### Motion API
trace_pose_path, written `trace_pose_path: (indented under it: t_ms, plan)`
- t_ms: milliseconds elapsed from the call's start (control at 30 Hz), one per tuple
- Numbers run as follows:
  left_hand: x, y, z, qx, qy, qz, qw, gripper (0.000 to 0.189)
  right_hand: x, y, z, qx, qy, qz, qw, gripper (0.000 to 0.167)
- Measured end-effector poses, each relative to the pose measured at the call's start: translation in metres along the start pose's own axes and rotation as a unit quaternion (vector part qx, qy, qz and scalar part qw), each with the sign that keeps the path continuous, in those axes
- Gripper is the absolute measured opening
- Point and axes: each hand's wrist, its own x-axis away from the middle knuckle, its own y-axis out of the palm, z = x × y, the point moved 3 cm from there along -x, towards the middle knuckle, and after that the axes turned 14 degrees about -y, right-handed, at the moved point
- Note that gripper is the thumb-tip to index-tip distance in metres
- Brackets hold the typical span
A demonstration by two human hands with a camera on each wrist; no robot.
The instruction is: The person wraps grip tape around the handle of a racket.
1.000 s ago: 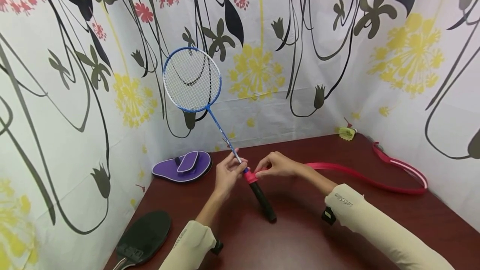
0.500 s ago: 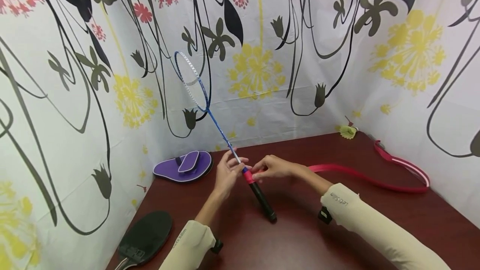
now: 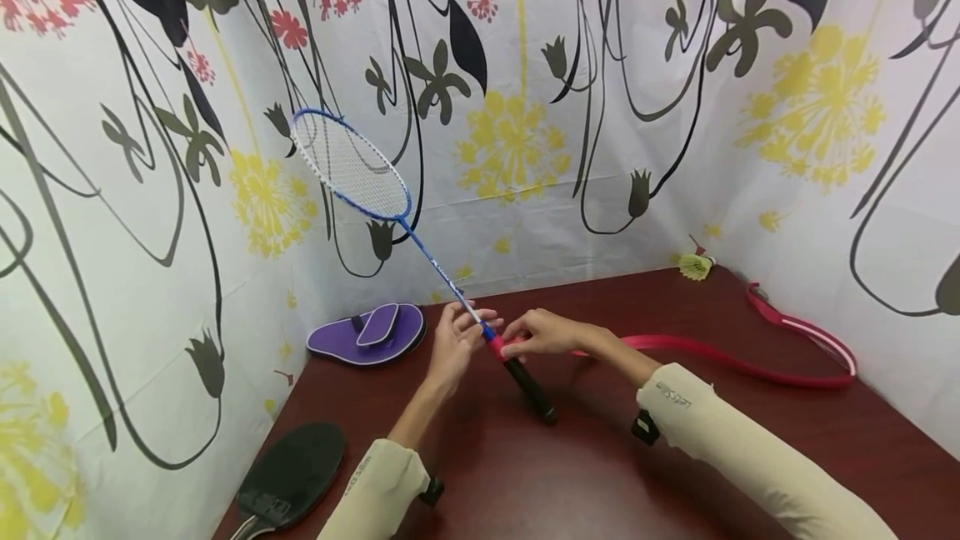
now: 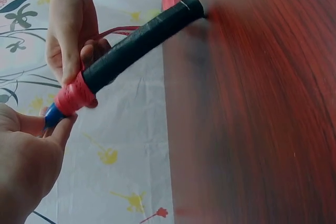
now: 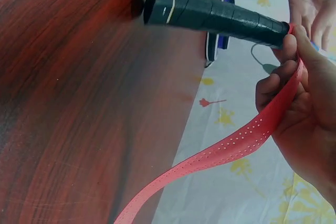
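A blue and white badminton racket (image 3: 435,267) slants up to the left in the head view, its black handle (image 4: 144,43) pointing down to the right over the table. My left hand (image 3: 452,348) holds it where the shaft meets the blue cone (image 4: 54,115), thumb and fingertips on the cone. Pink-red perforated grip tape (image 5: 247,135) is wound round the top of the handle. My right hand (image 3: 551,333) pinches this tape at the wound part (image 4: 73,95), and the loose length trails from that hand onto the table.
On the dark red table (image 3: 525,486), a purple paddle case (image 3: 367,336) lies at the back left and a black table tennis paddle (image 3: 292,473) at the front left. A yellow shuttlecock (image 3: 695,266) sits in the far right corner. Patterned white cloth (image 3: 510,232) hangs behind.
The racket has turned about its shaft, its face going from broad to edge-on to slanted, and its head now leans further left. My right hand has shifted slightly left along with the tape.
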Motion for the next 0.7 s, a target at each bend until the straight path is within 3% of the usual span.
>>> trace_pose_path:
  t_ms: [200,367,533,700]
  plan:
    - [-0.003,0.0,-0.006,-0.04,-0.004,0.018,0.999,0.039,0.007,0.003,0.009,-0.021,0.037,0.026,0.9987,0.018]
    - [-0.007,0.004,-0.011,-0.051,-0.004,0.047,0.9976,0.043,0.009,0.008,0.016,-0.008,0.04,0.072,0.9966,0.021]
    - [-0.011,0.011,-0.011,-0.064,0.028,0.074,0.9948,0.052,0.011,0.01,0.021,0.033,0.053,0.12,0.9908,0.025]
    - [-0.016,0.015,-0.007,-0.083,0.048,0.085,0.9918,0.054,0.016,0.006,0.018,0.043,0.051,0.123,0.9901,0.021]
